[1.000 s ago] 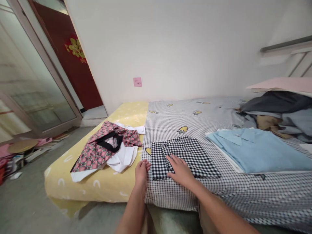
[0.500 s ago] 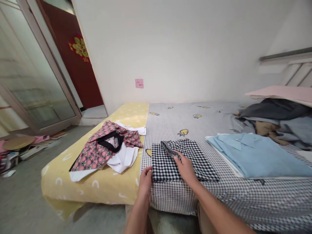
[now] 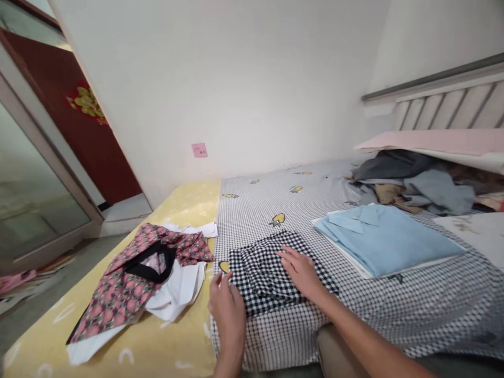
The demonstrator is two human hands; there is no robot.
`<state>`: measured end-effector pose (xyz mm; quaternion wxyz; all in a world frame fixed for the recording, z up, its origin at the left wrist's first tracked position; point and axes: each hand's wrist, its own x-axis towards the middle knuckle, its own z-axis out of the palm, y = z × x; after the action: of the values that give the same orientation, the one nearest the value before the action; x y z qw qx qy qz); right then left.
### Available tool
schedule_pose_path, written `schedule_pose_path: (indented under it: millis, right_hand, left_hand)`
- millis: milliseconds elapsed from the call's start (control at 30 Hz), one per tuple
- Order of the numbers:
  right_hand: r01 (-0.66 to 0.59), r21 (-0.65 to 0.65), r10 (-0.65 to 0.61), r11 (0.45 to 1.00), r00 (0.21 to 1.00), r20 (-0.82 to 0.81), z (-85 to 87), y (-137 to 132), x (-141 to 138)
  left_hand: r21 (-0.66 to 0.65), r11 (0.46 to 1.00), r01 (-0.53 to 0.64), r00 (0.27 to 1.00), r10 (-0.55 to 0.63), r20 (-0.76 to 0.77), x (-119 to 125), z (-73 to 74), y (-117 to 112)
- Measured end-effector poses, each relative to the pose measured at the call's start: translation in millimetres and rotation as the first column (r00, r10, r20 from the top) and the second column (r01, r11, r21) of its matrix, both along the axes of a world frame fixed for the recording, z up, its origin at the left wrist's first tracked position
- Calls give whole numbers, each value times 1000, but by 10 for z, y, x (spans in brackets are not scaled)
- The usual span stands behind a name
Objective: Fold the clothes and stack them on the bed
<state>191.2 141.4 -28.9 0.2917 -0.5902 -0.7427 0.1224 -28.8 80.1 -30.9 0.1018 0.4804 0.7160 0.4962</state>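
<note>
A black-and-white gingham garment (image 3: 271, 273), folded into a rough rectangle with creases across it, lies on the bed in front of me. My right hand (image 3: 301, 270) rests on or just over its right part, fingers stretched out and gripping nothing. Beside the garment's lower left edge is my left hand (image 3: 227, 302), its fingers loosely bent and apart; whether they touch the cloth I cannot tell. Left of it, a pink floral top (image 3: 126, 283) with a black neckband lies on white cloth (image 3: 177, 294).
A folded light blue shirt (image 3: 381, 236) lies on a white piece to the right. Behind it are heaped dark and grey clothes (image 3: 397, 168) under a pink board (image 3: 437, 140). The bed meets a white wall (image 3: 252, 89); a yellow sheet (image 3: 192, 205) covers its left side.
My right hand has let go of the gathered gingham cloth, which now lies flatter. The left fingers have come off the garment's edge and lifted. My view has turned right.
</note>
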Motion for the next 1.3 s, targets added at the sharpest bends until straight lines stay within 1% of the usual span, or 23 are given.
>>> schedule_pose_path:
  millis: [33,67,100,133,167,233,267,333,400,433,500,567,667,733,800,900,967,1033,1100,1200,1300]
  right_hand:
    - [31,25,-31,999,999,12,27,8,-1]
    - [43,50,-45,998,999,25,45,11,-29]
    - [44,77,-48,996,998,46,49,11,-81]
    - [41,107,-49,993,996,76,39,13,-147]
    - [35,134,-50,990,993,111,13,19,-219]
    - [28,158,-56,987,983,173,-81,54,-338]
    - [31,143,-58,989,979,193,-143,86,-369]
    - [44,45,-53,998,972,231,-271,179,-356]
    - [46,-97,-19,994,964,265,-370,313,-259]
    - [45,-162,2,986,961,276,-401,394,-194]
    - [46,-251,30,967,957,289,-425,583,-61]
    - [72,-295,21,953,954,300,-416,788,43]
    - [126,-322,-22,938,951,307,-398,1060,125]
    - [142,-319,-41,937,952,302,-400,1175,145]
    - [139,-311,-43,940,954,297,-409,1218,153]
    - [128,-273,-40,954,951,307,-427,1132,163]
    - [125,-244,-43,962,948,314,-445,978,188]
    - [112,-222,-37,969,948,315,-471,757,248]
    - [75,-184,-15,980,952,307,-504,496,356]
    - [25,-103,6,994,958,288,-572,122,599]
    - [63,-29,-52,998,958,283,-650,-109,840]
  left_hand:
    - [11,999,44,994,-43,-99,127,74,94]
    - [5,996,89,972,-86,-217,253,130,197]
    - [-22,991,128,930,-128,-345,368,160,303]
    - [-70,984,161,866,-175,-468,462,161,403]
    - [-138,973,183,791,-229,-567,527,129,494]
    - [-306,935,181,668,-345,-659,569,-18,631]
    - [-379,911,162,626,-392,-675,553,-118,675]
    - [-455,884,112,578,-430,-694,489,-317,721]
    - [-464,883,73,555,-422,-717,432,-452,730]
    - [-465,883,62,544,-421,-726,418,-484,730]
    - [-489,872,38,535,-431,-727,420,-486,731]
    - [-522,852,23,536,-452,-713,444,-441,737]
    - [-553,833,11,535,-472,-700,473,-377,743]
    - [-564,826,1,538,-476,-696,480,-361,742]
    - [-573,820,-9,546,-476,-689,483,-362,740]
    - [-571,821,-20,546,-470,-694,491,-366,742]
    - [-568,823,-26,542,-466,-700,501,-353,742]
    - [-569,822,-27,542,-466,-699,512,-329,738]
    - [-574,818,-20,551,-470,-689,520,-305,733]
    - [-573,819,4,574,-472,-670,523,-293,729]
    - [-564,825,39,606,-468,-643,518,-302,726]
